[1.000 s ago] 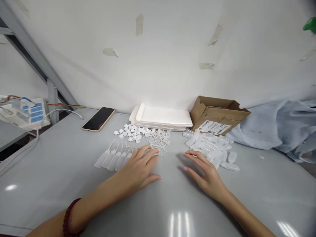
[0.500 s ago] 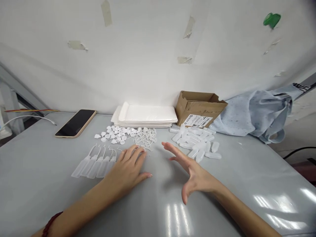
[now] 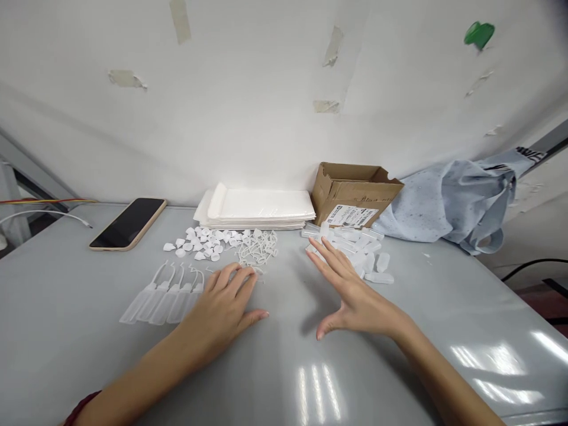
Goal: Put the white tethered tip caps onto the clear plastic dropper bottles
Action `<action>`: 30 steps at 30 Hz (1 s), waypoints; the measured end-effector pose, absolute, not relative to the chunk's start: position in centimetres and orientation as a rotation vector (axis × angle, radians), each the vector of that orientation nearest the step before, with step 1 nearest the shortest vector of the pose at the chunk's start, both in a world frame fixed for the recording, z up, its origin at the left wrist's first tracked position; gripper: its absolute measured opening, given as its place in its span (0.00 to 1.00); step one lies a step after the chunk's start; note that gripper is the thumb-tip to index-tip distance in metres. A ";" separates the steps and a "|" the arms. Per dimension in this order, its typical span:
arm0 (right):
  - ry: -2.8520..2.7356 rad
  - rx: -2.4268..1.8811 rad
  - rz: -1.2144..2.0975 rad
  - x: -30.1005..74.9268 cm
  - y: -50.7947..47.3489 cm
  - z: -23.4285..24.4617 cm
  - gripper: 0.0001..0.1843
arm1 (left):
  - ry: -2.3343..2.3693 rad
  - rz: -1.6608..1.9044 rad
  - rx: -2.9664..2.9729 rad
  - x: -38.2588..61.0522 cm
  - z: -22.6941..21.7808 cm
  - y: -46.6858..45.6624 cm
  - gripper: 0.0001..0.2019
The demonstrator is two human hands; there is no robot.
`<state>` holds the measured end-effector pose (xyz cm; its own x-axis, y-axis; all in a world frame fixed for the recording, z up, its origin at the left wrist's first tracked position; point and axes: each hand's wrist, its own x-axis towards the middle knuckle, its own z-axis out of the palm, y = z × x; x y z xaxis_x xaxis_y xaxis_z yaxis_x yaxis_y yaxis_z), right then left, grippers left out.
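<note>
head view: the left hand [image 3: 224, 307] is low over the grey surface [image 3: 284, 361], its fingers bent and slightly parted, the thumb stretched clear towards three o'clock. the fingertips are just beside a heap of thin pale strips [image 3: 258, 247], lying at one o'clock; contact with the nearest pieces cannot be confirmed. at nine o'clock from this hand is a row of translucent tubes with thin tails [image 3: 164, 302] — laid side by side, the closest partly hidden by the hand. small white caps [image 3: 203, 238] are scattered at eleven o'clock, a phone [image 3: 128, 225] at ten.

the right hand [image 3: 355, 299] is raised, its shadow falling below; fingers extended and spread, thumb well apart. loose translucent tubes [image 3: 366, 244] lie at twelve o'clock from it — partly screened by the fingers. beyond, also at twelve, stands an open cardboard box [image 3: 377, 195], tilted. white envelopes [image 3: 264, 204] are stacked just beside the box, at its nine o'clock.
</note>
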<state>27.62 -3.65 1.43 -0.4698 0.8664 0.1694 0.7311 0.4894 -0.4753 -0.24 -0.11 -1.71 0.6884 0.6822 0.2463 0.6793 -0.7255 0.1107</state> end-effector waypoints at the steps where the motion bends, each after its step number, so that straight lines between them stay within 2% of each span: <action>1: -2.358 -1.368 0.461 27.9 -3.6 1.5 0.57 | 1.149 0.427 2.864 -0.3 -1.6 -0.1 0.25; 4: -2.351 -1.480 0.386 29.0 -3.3 1.9 0.34 | 1.112 0.435 2.819 -0.5 -1.1 -0.2 0.23; 6: -2.306 -1.547 0.306 29.7 -3.1 2.0 0.26 | 1.111 0.463 2.790 -0.6 -1.0 -0.3 0.23; 11: -2.212 -1.721 0.158 31.3 -2.6 2.0 0.22 | 1.123 0.529 2.731 -0.9 -0.7 -0.4 0.21; 16: -2.287 -1.752 0.190 31.8 -2.6 1.9 0.22 | 1.119 0.590 2.664 -1.0 -0.3 -0.5 0.18; 23: -2.258 -1.841 0.059 32.6 -2.2 1.2 0.21 | 1.073 0.586 2.491 -0.9 0.2 -0.7 0.16; 30: -2.240 -1.673 -0.003 32.8 -1.9 0.8 0.15 | 1.090 0.680 2.320 -0.8 0.6 -0.8 0.15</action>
